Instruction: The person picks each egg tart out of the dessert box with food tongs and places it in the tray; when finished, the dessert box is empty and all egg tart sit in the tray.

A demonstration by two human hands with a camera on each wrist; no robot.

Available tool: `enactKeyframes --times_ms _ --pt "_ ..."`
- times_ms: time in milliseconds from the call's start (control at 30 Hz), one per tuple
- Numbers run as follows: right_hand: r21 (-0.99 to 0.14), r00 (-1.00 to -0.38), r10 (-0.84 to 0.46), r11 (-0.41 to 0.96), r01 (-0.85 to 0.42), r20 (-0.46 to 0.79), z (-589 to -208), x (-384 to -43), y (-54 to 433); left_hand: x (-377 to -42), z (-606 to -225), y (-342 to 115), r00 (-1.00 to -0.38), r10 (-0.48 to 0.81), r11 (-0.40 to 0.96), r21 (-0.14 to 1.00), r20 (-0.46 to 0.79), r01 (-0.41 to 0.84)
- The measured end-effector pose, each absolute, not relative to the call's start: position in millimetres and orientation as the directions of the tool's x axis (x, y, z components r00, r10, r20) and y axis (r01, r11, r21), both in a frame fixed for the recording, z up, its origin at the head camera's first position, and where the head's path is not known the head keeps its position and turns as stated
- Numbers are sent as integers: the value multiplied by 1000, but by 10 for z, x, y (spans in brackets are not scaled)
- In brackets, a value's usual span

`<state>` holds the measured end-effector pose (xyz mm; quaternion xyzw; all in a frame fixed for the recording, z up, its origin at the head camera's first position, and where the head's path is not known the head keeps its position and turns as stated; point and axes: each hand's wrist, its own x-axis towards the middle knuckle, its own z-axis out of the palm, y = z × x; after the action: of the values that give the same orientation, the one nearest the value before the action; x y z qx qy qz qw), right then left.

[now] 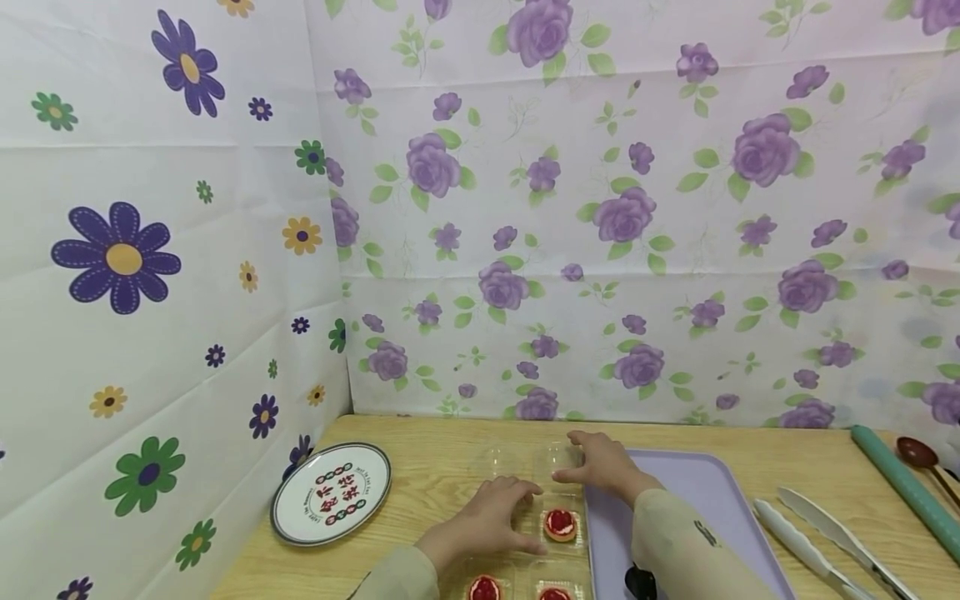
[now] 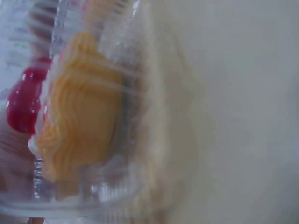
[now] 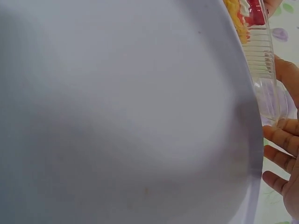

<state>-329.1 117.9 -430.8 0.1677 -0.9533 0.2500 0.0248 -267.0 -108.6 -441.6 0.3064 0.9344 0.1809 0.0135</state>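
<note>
A tart with red fruit [image 1: 560,525] sits in a clear plastic box, its see-through lid [image 1: 558,457] folded back behind it. My right hand [image 1: 603,461] is at this lid, thumb and fingers spread at its right side; in the right wrist view the fingers [image 3: 282,140] are stretched out. Beside the box, on its left, my left hand [image 1: 483,518] has its thumb and forefinger apart. Two more boxed tarts [image 1: 484,588] [image 1: 555,594] stand nearer me, cut by the frame's bottom. Close up in the left wrist view is a yellow-crusted tart [image 2: 81,112] behind ribbed clear plastic.
Right of the boxes lies a lilac tray [image 1: 693,487], a black object [image 1: 640,582] on it beside my sleeve. A printed plate [image 1: 332,493] stands at left. Farther right are tongs [image 1: 832,533], a green roll [image 1: 903,479] and a dark red spoon [image 1: 917,452]. Flowered cloth walls enclose the table.
</note>
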Motion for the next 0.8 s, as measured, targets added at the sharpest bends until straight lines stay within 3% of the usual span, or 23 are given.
enactKeyframes --times_ms 800 --pt "-382 -934 -332 852 -357 133 -4289 -3301 1207 -2662 -4423 -1096 -802 589 745 319 97 586"
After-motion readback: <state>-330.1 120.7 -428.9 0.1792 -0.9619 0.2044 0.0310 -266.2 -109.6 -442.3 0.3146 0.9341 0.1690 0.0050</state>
